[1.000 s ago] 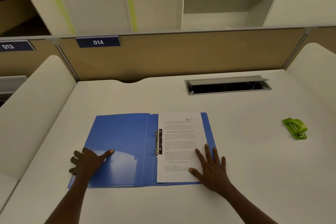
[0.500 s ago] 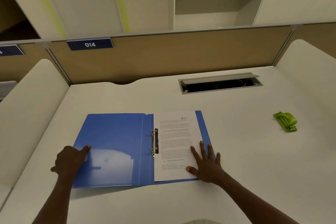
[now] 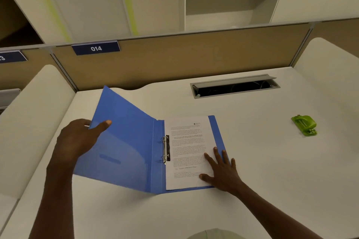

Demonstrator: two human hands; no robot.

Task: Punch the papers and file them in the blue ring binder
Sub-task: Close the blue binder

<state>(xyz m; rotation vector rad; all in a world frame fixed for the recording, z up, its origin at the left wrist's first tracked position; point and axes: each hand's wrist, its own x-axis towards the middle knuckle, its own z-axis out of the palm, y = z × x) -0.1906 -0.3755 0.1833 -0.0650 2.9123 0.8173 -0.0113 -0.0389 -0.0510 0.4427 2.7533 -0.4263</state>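
The blue ring binder [image 3: 126,141] is seen lying open near the front middle of the white worktop [image 3: 252,161], its left cover raised at a slant off the surface. That cover's outer edge is gripped by the left hand [image 3: 77,139], the thumb laid across the inner face and the fingers hidden behind; the forearm is stretched up from the lower left. The right hand [image 3: 223,172] is laid flat, fingers straight and slightly spread, on the lower right corner of the papers [image 3: 186,151], with nothing held. The printed white sheets are seen threaded on two metal rings [image 3: 165,149] beside the spine, resting on the right cover. The covers are smooth, thin plastic with a faint sheen, and a clear pocket is seen on the raised one. A green hole punch [image 3: 305,124], rounded and glossy, is set well apart to the right. A grey cable slot [image 3: 235,85] is sunk into the worktop behind.
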